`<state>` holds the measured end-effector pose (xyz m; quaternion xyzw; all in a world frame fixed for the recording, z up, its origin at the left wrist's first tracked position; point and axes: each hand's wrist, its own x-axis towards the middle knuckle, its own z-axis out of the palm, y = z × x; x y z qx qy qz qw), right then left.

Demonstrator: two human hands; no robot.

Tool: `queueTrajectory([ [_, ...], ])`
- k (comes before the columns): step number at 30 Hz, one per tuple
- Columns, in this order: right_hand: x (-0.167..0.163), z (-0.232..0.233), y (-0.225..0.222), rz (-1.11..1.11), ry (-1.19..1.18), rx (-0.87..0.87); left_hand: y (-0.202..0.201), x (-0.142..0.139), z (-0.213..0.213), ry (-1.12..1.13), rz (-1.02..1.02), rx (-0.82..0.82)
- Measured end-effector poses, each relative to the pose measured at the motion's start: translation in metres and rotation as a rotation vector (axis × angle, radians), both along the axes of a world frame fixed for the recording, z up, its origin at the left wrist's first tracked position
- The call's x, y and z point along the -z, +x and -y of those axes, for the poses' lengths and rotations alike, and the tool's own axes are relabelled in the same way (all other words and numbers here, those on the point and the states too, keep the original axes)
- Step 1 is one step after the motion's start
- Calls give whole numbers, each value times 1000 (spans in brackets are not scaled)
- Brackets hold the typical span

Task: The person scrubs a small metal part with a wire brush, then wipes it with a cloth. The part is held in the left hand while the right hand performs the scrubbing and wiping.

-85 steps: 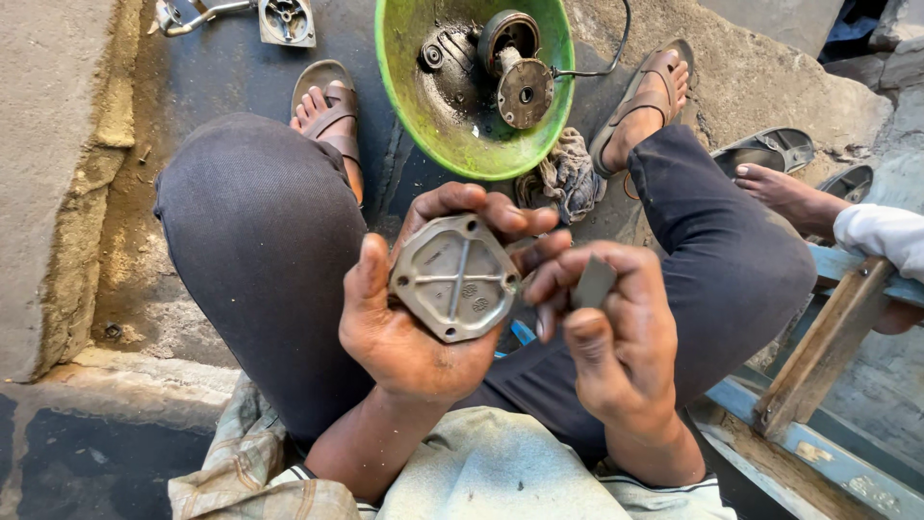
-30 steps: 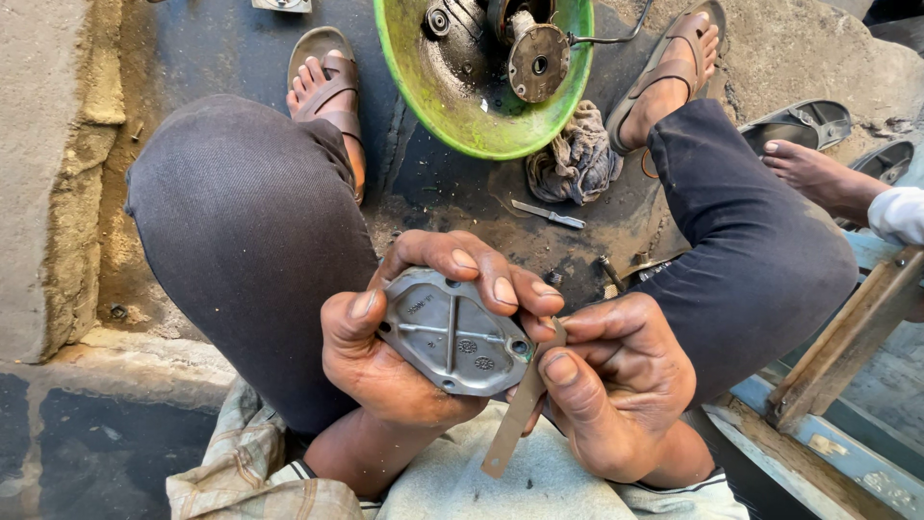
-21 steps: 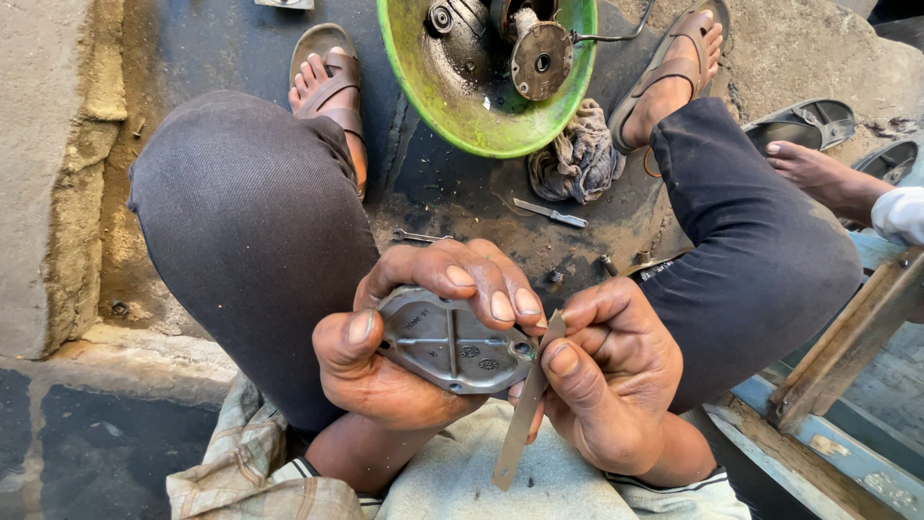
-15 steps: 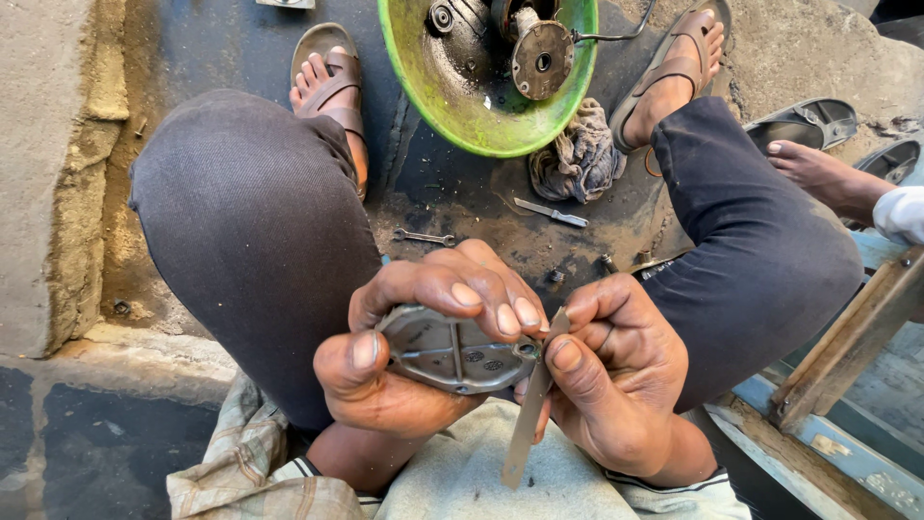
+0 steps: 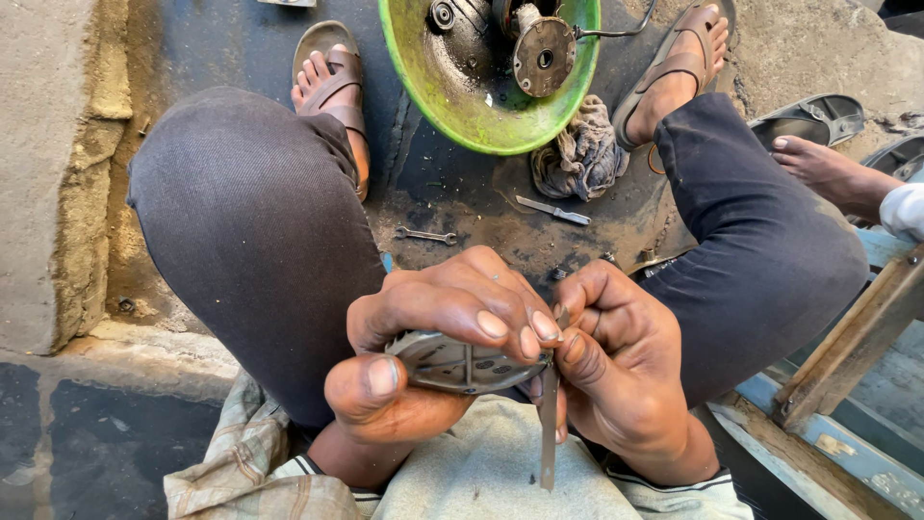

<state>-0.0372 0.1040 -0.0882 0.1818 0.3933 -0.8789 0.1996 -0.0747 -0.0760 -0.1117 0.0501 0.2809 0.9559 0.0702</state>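
The left hand (image 5: 423, 361) is closed around a grey metal cover (image 5: 462, 364), thumb underneath and fingers curled over its top edge. At its three o'clock, the right hand (image 5: 626, 371) is closed on a thin flat blade (image 5: 549, 424) set against the cover's rim. Scraping cleanly probably needs the blade kept low along the edge and the cover gripped firmly. Farther out on the oily ground, a small spanner (image 5: 425, 234) lies at twelve o'clock, then a rag (image 5: 580, 154) and a green bowl (image 5: 462, 106) of parts.
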Motion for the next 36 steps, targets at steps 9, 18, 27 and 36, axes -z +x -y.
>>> queueTrajectory([
  [9, 6, -2, -5, -1, -80, 15, -10, -12, 6, -284, -130, 46],
  [18, 4, -6, -5, -102, -50, 170, 1, 14, -14, 207, 113, 129],
  [27, 0, -1, 5, -531, 629, 103, 1, 19, -17, 565, 305, 195],
  [36, -8, 0, 3, -501, 923, 67, 2, 19, -10, 562, 417, 246],
])
